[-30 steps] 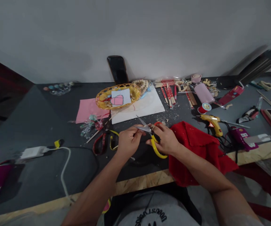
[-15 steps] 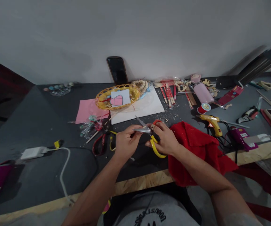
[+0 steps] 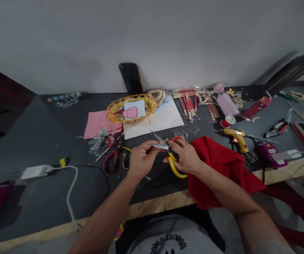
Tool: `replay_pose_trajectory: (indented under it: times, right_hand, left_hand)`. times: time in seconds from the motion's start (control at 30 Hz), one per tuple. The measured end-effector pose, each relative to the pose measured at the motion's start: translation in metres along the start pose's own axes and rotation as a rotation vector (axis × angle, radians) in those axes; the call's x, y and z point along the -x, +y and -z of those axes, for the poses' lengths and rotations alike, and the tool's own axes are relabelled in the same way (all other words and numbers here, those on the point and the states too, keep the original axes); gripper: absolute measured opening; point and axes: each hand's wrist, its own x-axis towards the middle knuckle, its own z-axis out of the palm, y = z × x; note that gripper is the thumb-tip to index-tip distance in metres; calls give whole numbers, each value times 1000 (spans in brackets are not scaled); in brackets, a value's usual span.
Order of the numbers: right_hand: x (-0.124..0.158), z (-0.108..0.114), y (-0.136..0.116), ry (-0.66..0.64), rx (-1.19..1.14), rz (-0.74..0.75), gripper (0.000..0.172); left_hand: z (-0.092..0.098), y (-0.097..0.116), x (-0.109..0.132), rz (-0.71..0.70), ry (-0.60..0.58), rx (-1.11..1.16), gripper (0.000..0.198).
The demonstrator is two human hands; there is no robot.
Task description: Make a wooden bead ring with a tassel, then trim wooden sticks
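Note:
My right hand grips a pair of scissors with yellow and orange handles; the blades are apart and point left. Close by, my left hand is closed in a pinch beside the lower blade. Whatever lies between its fingertips is too small or hidden to make out. Under my right forearm a red cloth hangs over the table's front edge. Beyond the hands lies a white sheet, and on its left part a yellow woven basket holds a card with a pink drawing.
A phone leans on the wall. Dark-red-handled scissors lie left of my left hand. On the right are a yellow glue gun, a red thread spool and a purple power strip. A white charger trails its cable at left.
The view has shifted very slightly. Both hands and the scissors hold nearly the same position, with the blades still apart.

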Motion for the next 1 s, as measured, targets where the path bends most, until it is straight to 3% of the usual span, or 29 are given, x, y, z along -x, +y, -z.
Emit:
replay_pose_trajectory:
  times: [0.17, 0.47, 0.67, 1.0]
  right_hand:
    - [-1, 2, 0, 7, -16, -4, 65]
    - [-4, 3, 2, 29, -70, 67, 66]
    - [-1, 0, 2, 36, -27, 40, 65]
    - [-2, 2, -2, -37, -37, -101, 65]
  left_hand:
    - [2, 2, -1, 5, -28, 9, 18]
    - [11, 5, -7, 28, -199, 71, 16]
    - [7, 4, -4, 59, -129, 18, 14]
    - [-1, 1, -3, -22, 57, -160, 20]
